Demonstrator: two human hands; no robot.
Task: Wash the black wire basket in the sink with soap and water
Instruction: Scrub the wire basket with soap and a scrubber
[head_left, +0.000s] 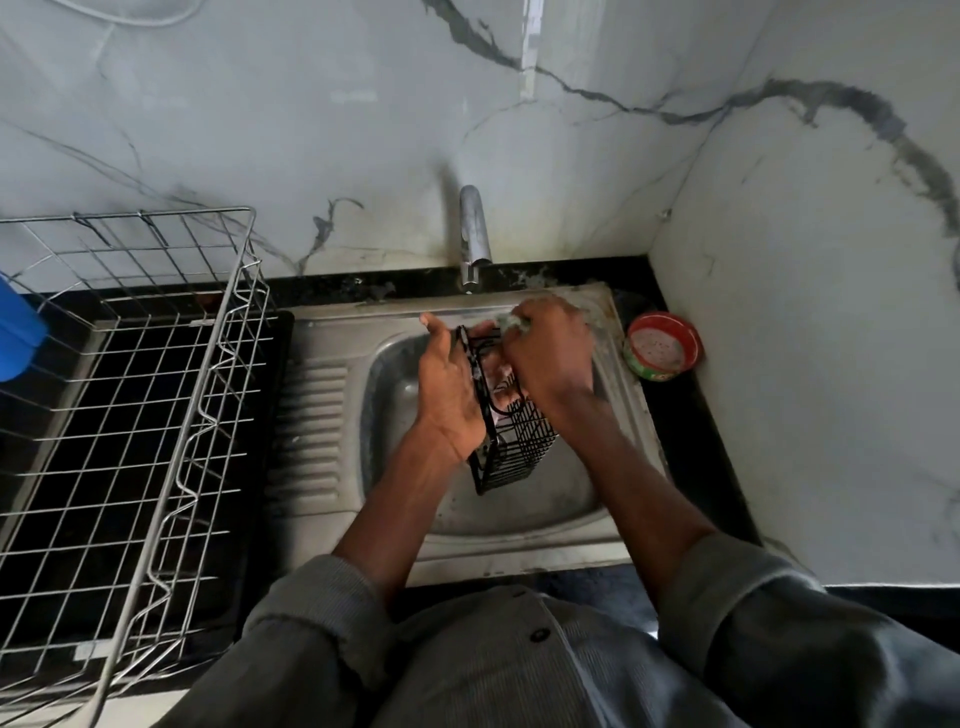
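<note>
The black wire basket (519, 447) is held tilted over the steel sink (524, 512), its open end toward the wall. My left hand (449, 387) grips its left side. My right hand (550, 358) is curled round a greenish scrub pad (514, 323) and presses it on the basket's far rim. Whitish suds show inside the basket between my hands. The tap (474, 234) stands just behind, with no water stream visible.
A round red-rimmed soap tub (662, 347) sits on the black counter right of the sink. A large steel wire dish rack (130, 395) fills the counter to the left, with a blue object (18, 332) at its far left edge. Marble walls close in behind and right.
</note>
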